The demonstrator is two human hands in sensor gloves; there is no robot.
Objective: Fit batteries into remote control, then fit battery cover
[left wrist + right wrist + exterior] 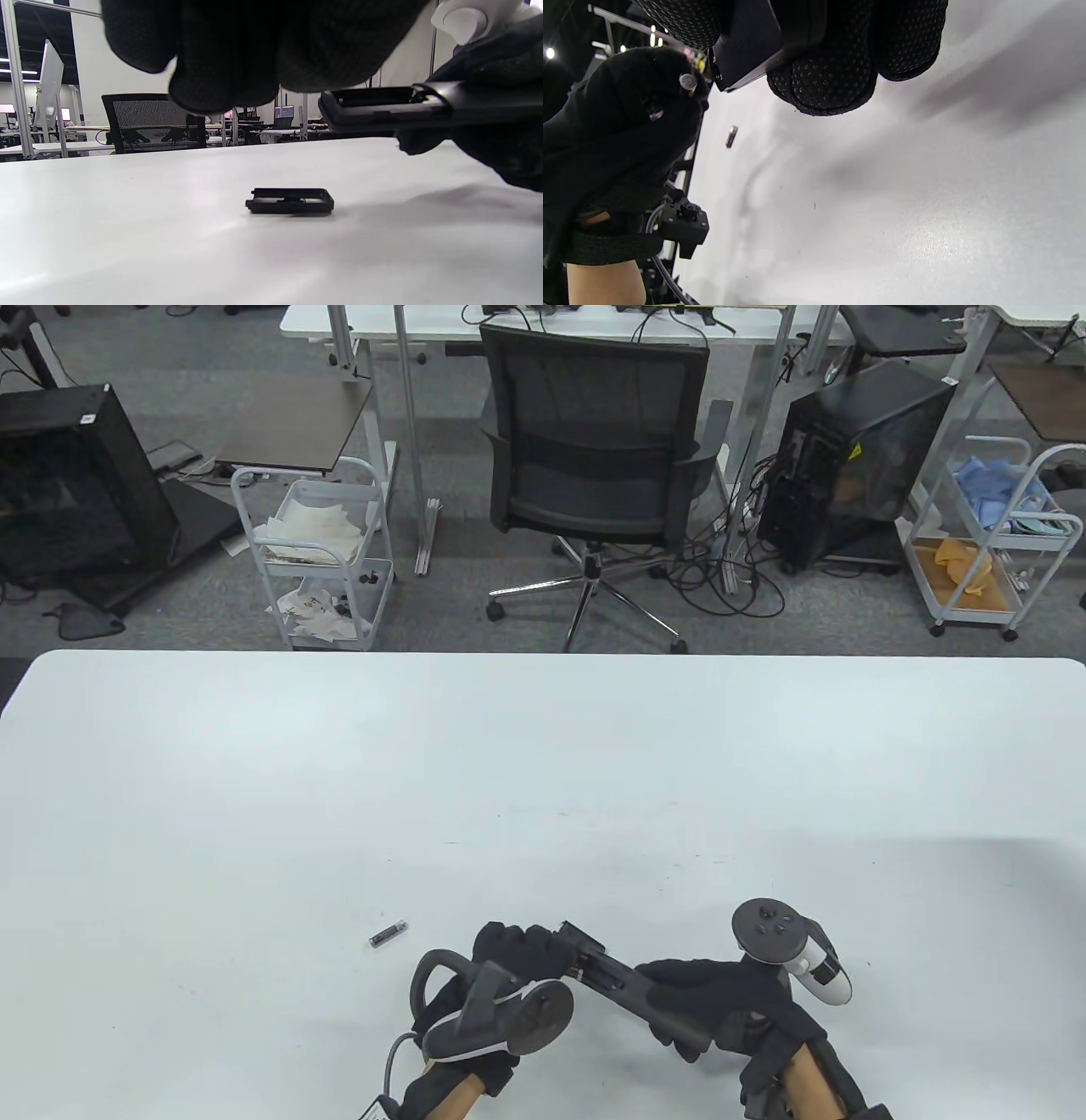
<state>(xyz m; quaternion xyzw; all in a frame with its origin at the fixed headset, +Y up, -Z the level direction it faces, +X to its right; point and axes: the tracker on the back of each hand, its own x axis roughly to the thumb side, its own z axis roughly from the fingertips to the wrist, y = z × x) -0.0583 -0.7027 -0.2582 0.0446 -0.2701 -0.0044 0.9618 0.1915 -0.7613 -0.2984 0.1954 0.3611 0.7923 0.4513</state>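
Observation:
My right hand (704, 1005) grips the black remote control (612, 977) by its near end and holds it a little above the white table (543, 780), open battery bay facing up (373, 103). My left hand (519, 952) is at the remote's far end and pinches a battery whose metal tip (688, 81) shows between the fingers. A second battery (388, 935) lies on the table left of the hands, also in the right wrist view (731, 136). The black battery cover (290, 201) lies flat on the table below my left hand; the table view hides it.
An office chair (598, 449) and two white carts (318, 560) (988, 551) stand beyond the table's far edge. The hands work near the table's front edge.

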